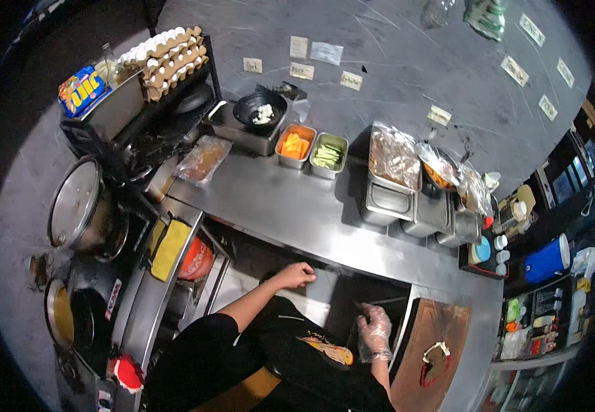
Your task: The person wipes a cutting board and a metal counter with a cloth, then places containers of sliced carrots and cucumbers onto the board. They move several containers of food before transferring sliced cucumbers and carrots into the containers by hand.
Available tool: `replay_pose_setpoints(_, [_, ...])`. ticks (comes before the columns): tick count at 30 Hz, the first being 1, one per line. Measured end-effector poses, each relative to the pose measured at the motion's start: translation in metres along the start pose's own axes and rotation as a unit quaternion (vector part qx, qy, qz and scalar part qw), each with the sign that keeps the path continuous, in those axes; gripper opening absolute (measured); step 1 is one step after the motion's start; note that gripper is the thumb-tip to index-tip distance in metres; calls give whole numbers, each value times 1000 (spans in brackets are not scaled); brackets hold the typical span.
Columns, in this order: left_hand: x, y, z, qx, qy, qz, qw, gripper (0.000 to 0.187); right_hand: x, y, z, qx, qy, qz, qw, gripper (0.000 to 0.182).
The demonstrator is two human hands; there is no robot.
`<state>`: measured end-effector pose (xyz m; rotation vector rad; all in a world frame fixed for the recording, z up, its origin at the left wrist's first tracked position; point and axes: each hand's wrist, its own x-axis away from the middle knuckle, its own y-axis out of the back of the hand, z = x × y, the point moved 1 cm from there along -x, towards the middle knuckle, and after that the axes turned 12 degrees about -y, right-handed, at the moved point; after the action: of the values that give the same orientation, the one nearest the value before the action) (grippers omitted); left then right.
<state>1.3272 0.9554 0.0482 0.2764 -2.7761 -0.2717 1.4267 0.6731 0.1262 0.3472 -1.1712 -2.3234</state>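
My left hand (296, 275) is bare and held out in front of my body, short of the steel counter's front edge. Its fingers are curled in, and I see nothing in them. A clear plastic glove covers my right hand (375, 331), which is lower and closer to my dark shirt. Its fingers are bent together, and whatever may be inside them is hidden. Just right of it lies a brown cutting board (441, 323) with a loop of red and white material (436, 364) on top. Neither hand touches the counter (277, 206).
Along the counter stand a tray of orange strips (295, 145), a tray of green strips (328, 155), a dark bowl with white pieces (261, 110) and foil-covered containers (395, 154). At left are a large lidded pot (77, 206), a yellow cloth (172, 248) and stacked egg trays (170, 62).
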Motion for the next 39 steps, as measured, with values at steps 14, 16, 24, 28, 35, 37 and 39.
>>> replay_pose_setpoints(14, [-134,259,28,403,40,-225,886,50,-239,-189,109,-464,-170,199,846,48])
replay_pose_setpoints(16, [-180,272,62,460,58,-203,862,49,-282,-198,130,-473,-306,139,814,46])
replay_pose_setpoints(24, [-249,265,63,604,-29,-282,745,33,-385,-237,126,-133,-206,58,968,31])
replay_pose_setpoints(28, [-246,263,34,548,-38,-280,787,43,-419,-244,145,-139,-295,14,945,35])
replay_pose_setpoints(35, [-274,263,36,616,-8,-309,725,16,-441,-354,70,-144,-492,-72,856,47])
replay_pose_setpoints(37, [-274,257,23,593,12,-344,728,19,-367,-244,120,-142,-422,-45,894,46])
replay_pose_setpoints(39, [-278,265,40,614,-64,-326,716,21,-313,-217,113,-157,-375,0,914,46])
